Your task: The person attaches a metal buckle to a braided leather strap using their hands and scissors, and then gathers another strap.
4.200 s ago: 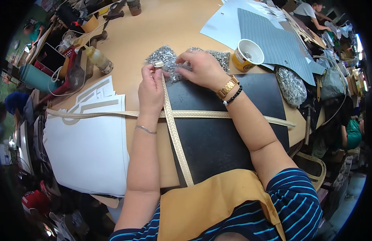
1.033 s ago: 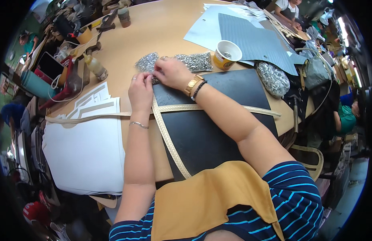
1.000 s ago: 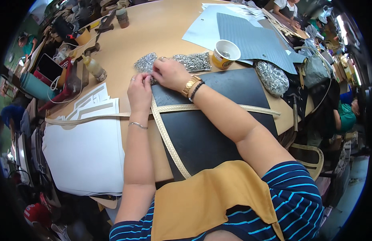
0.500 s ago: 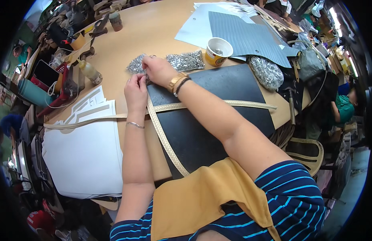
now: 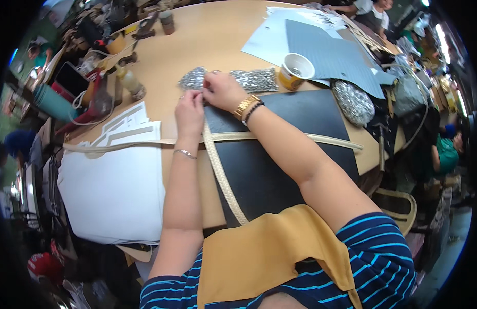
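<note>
My left hand (image 5: 189, 110) and my right hand (image 5: 224, 91) meet above the far left corner of a black mat (image 5: 264, 170), fingers pinched together. A cream braided strap (image 5: 221, 177) runs from my left fingers down over the mat toward my apron. The left fingers are closed at its far end; what the right fingertips pinch is too small to make out. A second cream strap (image 5: 331, 140) lies crosswise, passing under the right forearm. Just beyond the hands are a clear bag of small silvery metal pieces (image 5: 254, 80) and a similar silvery heap (image 5: 192, 78).
A white and yellow tub (image 5: 296, 72) stands behind the mat. Grey sheets (image 5: 326, 51), a rounded bag of silvery pieces (image 5: 353, 103) and a hammer (image 5: 381, 147) are on the right. White sheets (image 5: 114, 195), a glue bottle (image 5: 130, 83) and a teal tumbler (image 5: 55, 103) are on the left.
The whole view has shifted, so the table and hands appear slightly farther right. Both hands stay pinched together at the strap's far end, with little other movement.
</note>
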A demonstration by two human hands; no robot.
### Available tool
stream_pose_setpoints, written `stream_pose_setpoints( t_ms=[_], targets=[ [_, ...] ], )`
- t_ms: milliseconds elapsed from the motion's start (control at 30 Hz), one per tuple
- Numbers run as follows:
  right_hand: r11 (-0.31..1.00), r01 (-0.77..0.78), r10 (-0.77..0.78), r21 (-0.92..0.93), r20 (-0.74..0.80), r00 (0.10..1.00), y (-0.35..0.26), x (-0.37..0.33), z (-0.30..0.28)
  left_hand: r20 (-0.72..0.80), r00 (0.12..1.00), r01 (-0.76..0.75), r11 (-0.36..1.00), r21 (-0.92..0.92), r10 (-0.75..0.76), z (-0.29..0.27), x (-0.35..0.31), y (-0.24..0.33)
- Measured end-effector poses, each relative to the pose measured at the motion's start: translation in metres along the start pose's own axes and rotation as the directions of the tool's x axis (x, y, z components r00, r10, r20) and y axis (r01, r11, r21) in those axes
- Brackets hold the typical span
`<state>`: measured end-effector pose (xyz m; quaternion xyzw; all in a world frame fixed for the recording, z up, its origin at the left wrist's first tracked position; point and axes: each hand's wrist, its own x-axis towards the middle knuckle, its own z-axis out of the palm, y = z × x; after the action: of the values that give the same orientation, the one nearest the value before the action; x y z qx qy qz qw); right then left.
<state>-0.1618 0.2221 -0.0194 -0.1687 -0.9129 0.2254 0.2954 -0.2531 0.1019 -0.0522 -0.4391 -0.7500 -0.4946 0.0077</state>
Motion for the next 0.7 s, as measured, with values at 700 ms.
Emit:
stream_pose_setpoints(
  t_ms=[700],
  targets=[
    [0.952,-0.239,0.18,0.192,0.282,0.942,0.004,0.007,-0.023,-0.062,0.995,0.073,0.986,-0.148,-0.083,0.0,-0.003,0.001]
  ],
)
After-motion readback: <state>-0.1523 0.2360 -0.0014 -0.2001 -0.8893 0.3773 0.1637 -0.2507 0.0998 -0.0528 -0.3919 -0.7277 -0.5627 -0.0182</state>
